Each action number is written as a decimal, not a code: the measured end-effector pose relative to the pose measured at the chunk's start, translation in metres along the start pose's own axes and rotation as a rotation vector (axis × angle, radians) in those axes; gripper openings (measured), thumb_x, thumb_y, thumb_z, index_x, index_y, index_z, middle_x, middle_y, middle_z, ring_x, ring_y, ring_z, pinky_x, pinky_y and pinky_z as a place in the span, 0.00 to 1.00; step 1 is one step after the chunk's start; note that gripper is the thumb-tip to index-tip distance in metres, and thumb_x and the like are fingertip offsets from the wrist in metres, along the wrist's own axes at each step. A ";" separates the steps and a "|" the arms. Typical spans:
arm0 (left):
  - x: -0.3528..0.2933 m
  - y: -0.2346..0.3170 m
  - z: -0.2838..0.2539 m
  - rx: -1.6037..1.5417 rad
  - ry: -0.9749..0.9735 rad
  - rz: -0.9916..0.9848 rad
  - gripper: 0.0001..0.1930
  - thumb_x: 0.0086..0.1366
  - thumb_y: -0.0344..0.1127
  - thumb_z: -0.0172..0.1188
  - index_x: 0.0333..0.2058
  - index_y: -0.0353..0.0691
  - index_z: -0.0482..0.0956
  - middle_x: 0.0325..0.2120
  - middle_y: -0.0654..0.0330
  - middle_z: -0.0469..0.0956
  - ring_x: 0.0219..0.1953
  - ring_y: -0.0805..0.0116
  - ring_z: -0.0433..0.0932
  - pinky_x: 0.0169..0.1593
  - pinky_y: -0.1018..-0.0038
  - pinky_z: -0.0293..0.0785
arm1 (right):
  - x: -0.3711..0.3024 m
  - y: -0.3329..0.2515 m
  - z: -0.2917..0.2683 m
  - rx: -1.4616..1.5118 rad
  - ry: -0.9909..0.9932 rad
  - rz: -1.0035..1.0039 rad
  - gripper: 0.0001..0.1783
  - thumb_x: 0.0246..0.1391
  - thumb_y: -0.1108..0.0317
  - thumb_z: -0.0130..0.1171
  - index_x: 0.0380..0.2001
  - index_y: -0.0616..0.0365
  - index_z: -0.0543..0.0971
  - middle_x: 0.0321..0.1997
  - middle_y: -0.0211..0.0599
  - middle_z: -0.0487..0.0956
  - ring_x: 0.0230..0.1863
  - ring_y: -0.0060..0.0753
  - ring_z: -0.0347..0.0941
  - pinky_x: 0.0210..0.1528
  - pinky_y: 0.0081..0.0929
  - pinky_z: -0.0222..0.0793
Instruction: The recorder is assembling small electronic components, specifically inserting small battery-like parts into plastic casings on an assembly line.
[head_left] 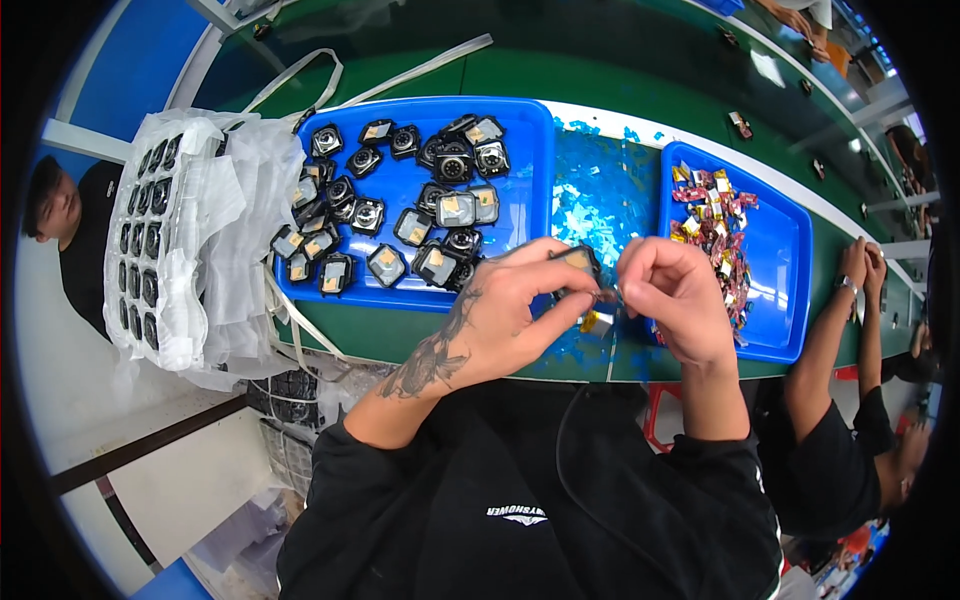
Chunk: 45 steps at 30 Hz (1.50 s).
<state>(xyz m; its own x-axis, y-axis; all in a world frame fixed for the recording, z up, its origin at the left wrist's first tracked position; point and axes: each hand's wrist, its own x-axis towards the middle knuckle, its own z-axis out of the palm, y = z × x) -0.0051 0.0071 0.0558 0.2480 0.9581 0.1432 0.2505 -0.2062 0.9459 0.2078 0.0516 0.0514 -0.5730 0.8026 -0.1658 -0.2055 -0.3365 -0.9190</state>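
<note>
far left of the fingers stands a stack of white trays [192,225]; nearer, a blue tray [530,200] of black casings [385,265]. the left hand [515,305] pinches one squarish casing [574,260] at its fingertips. blue film bits [590,205] lie just beyond. the right hand [675,295] curls beside it, thumb near forefinger; i cannot tell whether they grip anything. right of those fingers, another blue tray [785,270] holds small red-and-gold parts [722,215].

Hard to see all of the dark case [574,258], partly tucked behind the fingers of the left hand [525,295]. Too small to name: the reddish bit [606,296] between both hands. Hidden partly by the right hand [682,298]: one side of the right blue tray [785,255]. Cut off up top: a far person [794,19]. Blurry: a bit of somebody [910,450] near the right rim.
</note>
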 end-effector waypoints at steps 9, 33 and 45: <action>0.000 -0.005 0.010 0.067 0.149 -0.097 0.05 0.58 0.22 0.61 0.35 0.30 0.81 0.32 0.54 0.79 0.34 0.67 0.80 0.37 0.76 0.76 | 0.000 0.022 0.027 0.115 0.288 -0.044 0.06 0.54 0.77 0.62 0.36 0.63 0.76 0.32 0.28 0.77 0.33 0.13 0.71 0.31 0.13 0.67; -0.008 -0.015 0.020 -0.576 0.089 -0.203 0.21 0.64 0.15 0.50 0.56 0.31 0.68 0.50 0.54 0.74 0.50 0.72 0.75 0.53 0.77 0.73 | 0.002 0.021 0.028 -0.346 0.310 -0.169 0.19 0.47 0.83 0.65 0.42 0.59 0.73 0.26 0.24 0.77 0.23 0.07 0.63 0.25 0.09 0.55; -0.007 -0.016 0.019 -0.509 0.046 -0.174 0.20 0.65 0.16 0.50 0.55 0.32 0.69 0.50 0.53 0.75 0.51 0.72 0.76 0.52 0.78 0.74 | 0.008 0.023 0.029 -0.449 0.314 -0.160 0.25 0.45 0.82 0.66 0.48 0.57 0.71 0.32 0.24 0.75 0.29 0.09 0.65 0.28 0.10 0.61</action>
<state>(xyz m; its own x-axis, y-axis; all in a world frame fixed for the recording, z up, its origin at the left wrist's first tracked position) 0.0065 0.0000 0.0345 0.1993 0.9796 -0.0267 -0.2033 0.0680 0.9767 0.1755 0.0363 0.0395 -0.2847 0.9575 -0.0472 0.1268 -0.0112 -0.9919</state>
